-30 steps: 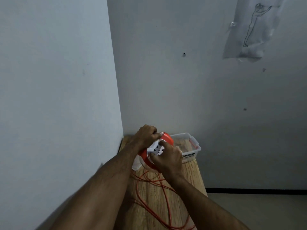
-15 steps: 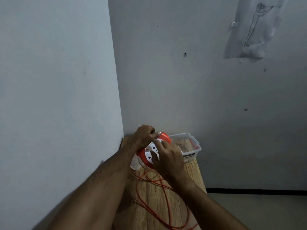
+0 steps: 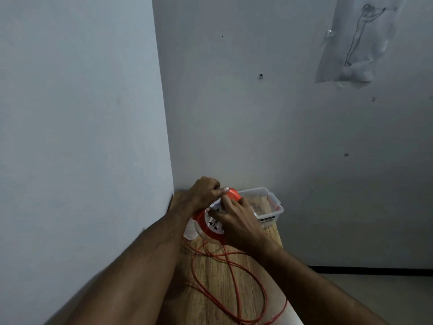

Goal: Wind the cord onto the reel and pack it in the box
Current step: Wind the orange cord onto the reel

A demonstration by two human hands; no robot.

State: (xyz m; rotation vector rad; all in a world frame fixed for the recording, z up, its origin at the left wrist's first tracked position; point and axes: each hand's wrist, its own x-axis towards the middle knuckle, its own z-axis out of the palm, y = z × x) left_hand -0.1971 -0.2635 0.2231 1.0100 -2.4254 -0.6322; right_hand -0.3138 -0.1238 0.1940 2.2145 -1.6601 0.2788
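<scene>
A pale wall (image 3: 77, 127) fills the left side and meets a second grey wall at a corner, and a narrow wooden table (image 3: 210, 277) is pushed into that corner. The left hand (image 3: 203, 192) comes in along the left wall and is clenched around the upper left rim of the orange reel (image 3: 199, 221), its thumb laid flat across the top edge. The reel is tipped so that its white socket face (image 3: 213, 222) looks up toward the camera; whether it rests on the table or is lifted just off it cannot be told. The right hand (image 3: 236, 221) lies over the right part of that face with its fingers curled at the hub, but exactly what they pinch there is hidden under the fingers. From under the reel the orange cord (image 3: 230, 275) spills toward the viewer in loose, crossing loops across the tabletop, reaching the bottom edge of view, so a good length is not yet wound on. Just behind and to the right of the reel sits the clear plastic box (image 3: 273, 201), open-topped, at the far end of the table against the wall. High on the right, a sheet with a line drawing of a figure (image 3: 356, 41) is taped to the wall, and a dark skirting strip (image 3: 370, 270) runs along the floor below
</scene>
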